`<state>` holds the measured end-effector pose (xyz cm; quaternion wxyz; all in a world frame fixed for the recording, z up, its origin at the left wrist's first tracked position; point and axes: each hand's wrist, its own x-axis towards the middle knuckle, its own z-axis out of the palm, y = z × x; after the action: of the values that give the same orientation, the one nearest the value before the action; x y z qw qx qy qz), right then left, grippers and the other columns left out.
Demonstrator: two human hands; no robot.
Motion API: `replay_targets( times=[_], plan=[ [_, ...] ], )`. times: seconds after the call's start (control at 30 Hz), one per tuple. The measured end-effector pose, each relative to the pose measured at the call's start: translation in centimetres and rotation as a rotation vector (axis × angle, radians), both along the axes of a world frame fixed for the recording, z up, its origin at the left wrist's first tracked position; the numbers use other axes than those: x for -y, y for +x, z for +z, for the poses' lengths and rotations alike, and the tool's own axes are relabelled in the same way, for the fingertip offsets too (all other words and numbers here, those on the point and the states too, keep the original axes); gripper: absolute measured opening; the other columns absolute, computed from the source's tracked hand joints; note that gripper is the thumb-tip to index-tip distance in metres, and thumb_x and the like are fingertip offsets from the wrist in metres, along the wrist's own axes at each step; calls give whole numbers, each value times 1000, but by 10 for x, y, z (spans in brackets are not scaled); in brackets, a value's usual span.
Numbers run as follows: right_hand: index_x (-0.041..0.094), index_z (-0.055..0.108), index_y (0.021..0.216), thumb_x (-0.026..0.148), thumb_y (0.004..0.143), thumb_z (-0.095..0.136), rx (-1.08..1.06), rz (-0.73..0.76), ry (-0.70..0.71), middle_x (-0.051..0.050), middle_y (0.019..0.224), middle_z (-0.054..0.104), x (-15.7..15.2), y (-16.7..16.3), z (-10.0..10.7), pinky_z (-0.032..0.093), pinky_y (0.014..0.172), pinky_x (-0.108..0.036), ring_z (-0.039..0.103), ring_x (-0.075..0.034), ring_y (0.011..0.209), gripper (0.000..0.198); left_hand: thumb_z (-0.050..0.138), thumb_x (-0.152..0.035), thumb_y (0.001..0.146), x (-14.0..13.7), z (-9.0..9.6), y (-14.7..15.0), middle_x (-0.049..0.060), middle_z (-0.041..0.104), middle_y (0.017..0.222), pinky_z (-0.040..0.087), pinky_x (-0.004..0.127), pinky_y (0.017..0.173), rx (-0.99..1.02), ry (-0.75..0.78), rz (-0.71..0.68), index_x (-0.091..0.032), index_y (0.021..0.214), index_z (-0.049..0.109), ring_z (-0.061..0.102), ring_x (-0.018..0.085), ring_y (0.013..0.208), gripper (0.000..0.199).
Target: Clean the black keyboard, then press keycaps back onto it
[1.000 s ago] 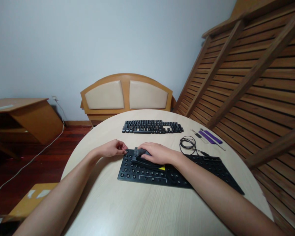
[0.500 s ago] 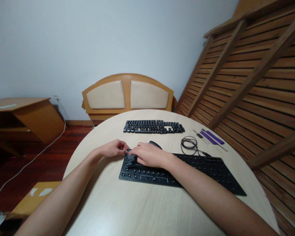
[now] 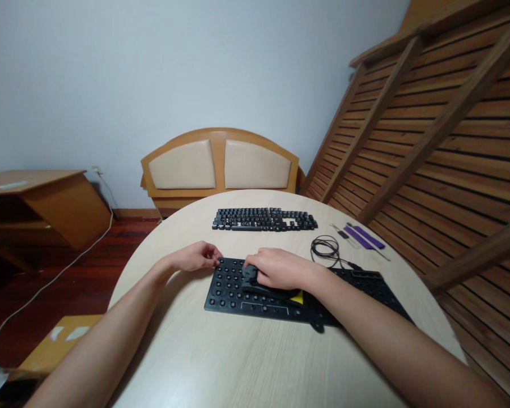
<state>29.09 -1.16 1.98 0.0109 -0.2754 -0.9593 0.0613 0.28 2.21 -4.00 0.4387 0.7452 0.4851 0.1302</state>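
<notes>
One corner of the keyboard (image 3: 233, 297), which lies beneath the right hand (image 3: 283, 270), is pinched in the left hand (image 3: 196, 256), fingertips nearly together, while the right curls around a dark cloth (image 3: 250, 275), apparently wiping, so the next pass should need that corner steady.

One lens here, riding on the person's head, gazing forward and sharply down! The arms (image 3: 119, 328) run in from both lower corners, and the hands (image 3: 278, 269) meet mid-frame, at arm's reach. Below them, up close, the table (image 3: 238, 362) fills bottom centre; farther off, the wall (image 3: 238, 62) spans the top, the slatted panel (image 3: 429, 122) slanting down the right side.
</notes>
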Motion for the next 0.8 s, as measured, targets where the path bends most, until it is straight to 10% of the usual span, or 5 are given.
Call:
replay_targets(
  times=[0.37, 0.8],
  plan=[
    [20, 69, 99, 19, 82, 55, 141, -178, -27, -10, 87, 72, 8, 38, 23, 39, 62, -30, 64, -24, 75, 22, 66, -39, 73, -1, -1, -1, 4, 68, 84, 44, 27, 72, 30, 0, 0, -14, 88, 65, 59, 16, 76, 29],
    [18, 63, 110, 20, 90, 51, -88, 42, -8, -11, 95, 68, -23, -49, -4, 48, 78, -33, 63, -26, 97, 24, 66, -41, 71, 3, 3, 3, 1, 64, 74, 40, 26, 64, 7, -3, 22, -15, 81, 64, 55, 15, 68, 28]
  ],
)
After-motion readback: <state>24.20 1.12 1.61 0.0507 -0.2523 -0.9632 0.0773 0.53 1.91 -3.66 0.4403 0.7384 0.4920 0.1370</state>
